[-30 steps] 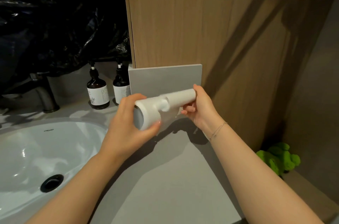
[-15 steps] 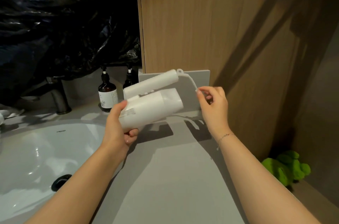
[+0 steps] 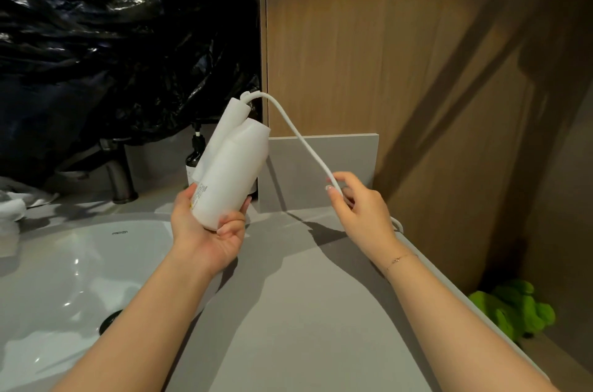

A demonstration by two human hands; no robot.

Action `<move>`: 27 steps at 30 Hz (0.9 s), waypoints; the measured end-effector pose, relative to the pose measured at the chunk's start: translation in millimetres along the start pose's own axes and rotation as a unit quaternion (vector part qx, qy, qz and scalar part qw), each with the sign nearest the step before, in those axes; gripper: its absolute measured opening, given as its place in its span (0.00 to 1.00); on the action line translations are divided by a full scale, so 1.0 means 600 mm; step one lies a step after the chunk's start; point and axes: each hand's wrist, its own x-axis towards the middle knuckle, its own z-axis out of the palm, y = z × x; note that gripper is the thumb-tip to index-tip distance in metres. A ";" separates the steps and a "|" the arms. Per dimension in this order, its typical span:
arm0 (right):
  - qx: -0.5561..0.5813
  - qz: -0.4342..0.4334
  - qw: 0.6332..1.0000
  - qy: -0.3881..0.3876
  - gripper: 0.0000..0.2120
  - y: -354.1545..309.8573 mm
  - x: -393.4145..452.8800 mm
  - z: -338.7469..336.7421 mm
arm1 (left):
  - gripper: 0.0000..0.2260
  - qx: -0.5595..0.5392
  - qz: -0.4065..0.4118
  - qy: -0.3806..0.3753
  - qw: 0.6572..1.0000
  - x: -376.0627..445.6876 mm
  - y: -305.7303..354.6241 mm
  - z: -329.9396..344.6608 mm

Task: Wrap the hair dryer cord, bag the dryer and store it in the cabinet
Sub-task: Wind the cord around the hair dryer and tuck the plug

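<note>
White hair dryer (image 3: 229, 172), handle folded against the barrel, tilted upright above the table (image 3: 288, 311) beside the sink (image 3: 64, 263). Left hand (image 3: 208, 231) grips its base. Right hand (image 3: 362, 212) pinches the white cord (image 3: 298, 132), which arcs from the handle tip.

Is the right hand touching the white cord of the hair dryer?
Touching. The head view shows the right hand pinching the cord, which disappears between thumb and fingers.
</note>
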 end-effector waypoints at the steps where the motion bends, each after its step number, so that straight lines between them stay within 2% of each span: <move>1: -0.013 -0.031 0.999 0.002 0.08 -0.008 -0.005 0.000 | 0.27 -0.017 -0.009 0.003 1.000 0.002 0.000 -0.001; 4: -0.103 -0.115 0.988 -0.012 0.10 -0.030 -0.021 0.004 | 0.27 -0.038 -0.003 0.021 0.999 0.008 -0.001 -0.007; 6: -0.141 -0.117 0.982 -0.054 0.11 -0.038 -0.024 0.005 | 0.26 -0.025 0.018 0.033 0.999 0.012 -0.005 -0.009; 11: -0.125 -0.084 0.980 -0.134 0.11 -0.047 -0.026 -0.001 | 0.19 0.057 0.068 0.045 0.995 0.020 -0.015 -0.012; 16: -0.094 -0.092 0.980 -0.148 0.11 -0.054 -0.024 -0.014 | 0.16 0.132 0.130 0.056 0.981 0.019 -0.013 -0.015; 19: -0.083 -0.122 0.976 -0.161 0.11 -0.059 -0.026 -0.016 | 0.16 0.210 0.177 0.064 0.959 0.017 -0.011 -0.014; 23: -0.072 -0.171 0.975 -0.119 0.10 -0.055 -0.025 -0.015 | 0.17 0.327 0.217 0.062 0.918 0.015 -0.010 -0.014; 27: -0.043 -0.164 0.984 -0.053 0.12 -0.043 -0.023 -0.017 | 0.15 0.363 0.192 0.026 0.911 0.013 -0.011 -0.013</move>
